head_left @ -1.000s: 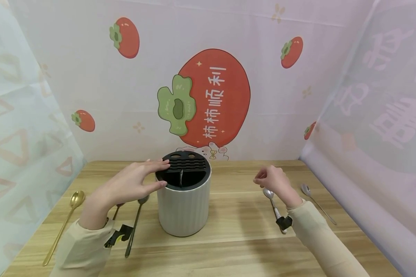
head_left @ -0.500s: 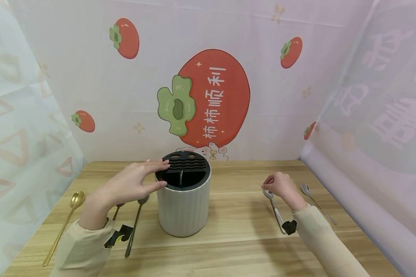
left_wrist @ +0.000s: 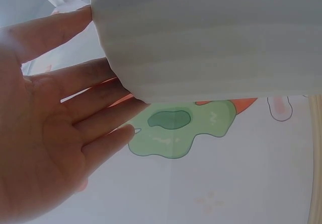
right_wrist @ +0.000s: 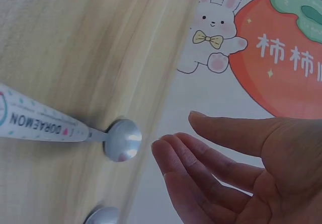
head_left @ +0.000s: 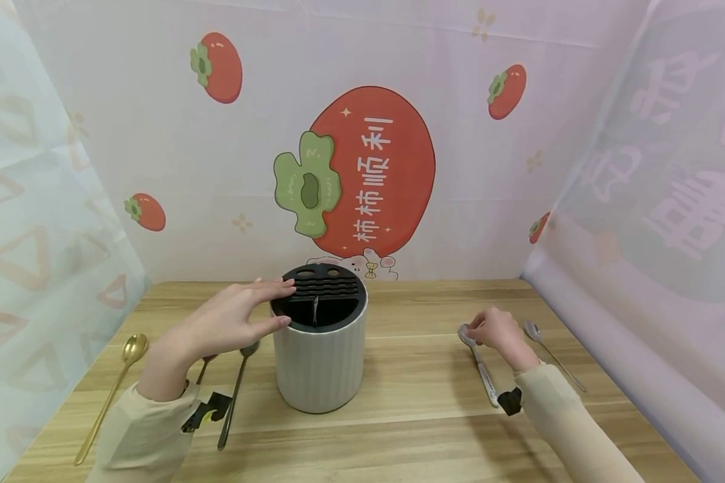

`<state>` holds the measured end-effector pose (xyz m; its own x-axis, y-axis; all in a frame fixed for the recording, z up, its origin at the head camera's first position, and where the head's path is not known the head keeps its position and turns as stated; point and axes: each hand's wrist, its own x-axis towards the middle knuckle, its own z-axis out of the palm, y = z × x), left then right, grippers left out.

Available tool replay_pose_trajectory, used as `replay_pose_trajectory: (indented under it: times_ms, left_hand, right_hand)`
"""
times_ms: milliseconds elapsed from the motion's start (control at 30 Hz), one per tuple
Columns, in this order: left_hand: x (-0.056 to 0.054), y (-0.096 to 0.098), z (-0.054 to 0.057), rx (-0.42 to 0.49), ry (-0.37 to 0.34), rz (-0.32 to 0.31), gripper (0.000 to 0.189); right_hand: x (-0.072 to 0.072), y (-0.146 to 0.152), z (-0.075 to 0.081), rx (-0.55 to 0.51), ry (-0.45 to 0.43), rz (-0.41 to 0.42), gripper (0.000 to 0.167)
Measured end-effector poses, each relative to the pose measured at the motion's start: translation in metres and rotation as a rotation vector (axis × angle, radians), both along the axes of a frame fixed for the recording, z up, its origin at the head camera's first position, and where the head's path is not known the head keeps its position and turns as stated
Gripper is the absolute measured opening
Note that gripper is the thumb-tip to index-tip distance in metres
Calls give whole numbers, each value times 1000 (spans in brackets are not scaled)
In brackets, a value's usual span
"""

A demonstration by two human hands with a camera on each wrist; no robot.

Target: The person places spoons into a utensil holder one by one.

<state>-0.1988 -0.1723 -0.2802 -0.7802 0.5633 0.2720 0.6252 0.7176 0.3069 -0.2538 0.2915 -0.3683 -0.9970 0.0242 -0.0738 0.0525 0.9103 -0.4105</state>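
A white ribbed canister (head_left: 320,372) with a black slotted lid (head_left: 332,288) stands left of the table's middle. My left hand (head_left: 226,315) touches its top rim with straight, spread fingers; the left wrist view shows the fingertips against the ribbed wall (left_wrist: 201,43). On the right lies a silver spoon (head_left: 487,382) with a patterned white handle. My right hand (head_left: 498,332) hovers by its bowl. In the right wrist view the spoon's bowl (right_wrist: 123,140) sits apart from the relaxed fingertips, and a gap shows between thumb and fingers.
Another silver spoon (head_left: 534,332) lies right of my right hand. On the left are a gold spoon (head_left: 135,347), a dark spoon (head_left: 237,389) and a utensil (head_left: 203,369) mostly hidden by my left arm. A patterned cloth (head_left: 459,221) rises behind the table.
My right hand has moved down and to the right, closer to the bowl of the patterned spoon. The left hand and the canister have stayed in place.
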Motion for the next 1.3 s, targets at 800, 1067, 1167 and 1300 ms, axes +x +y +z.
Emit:
replay_pose_trajectory:
  times_ms: [800,1067,1167,1300]
  left_hand:
    - [0,0,-1,-2,5,-3,54]
    - [1,0,0,-3,16,-5,53]
    - [1,0,0,-4,22,-9,52]
    - [2,0,1,-2,16,-7,52]
  right_hand:
    - [5,18,-29,12,-28,-29,12]
    - [5,19,-34,19,-61,-45,13]
    - [5,18,-35,26,-84,-55,13]
    - [3,18,-35,42,-102,-54,13]
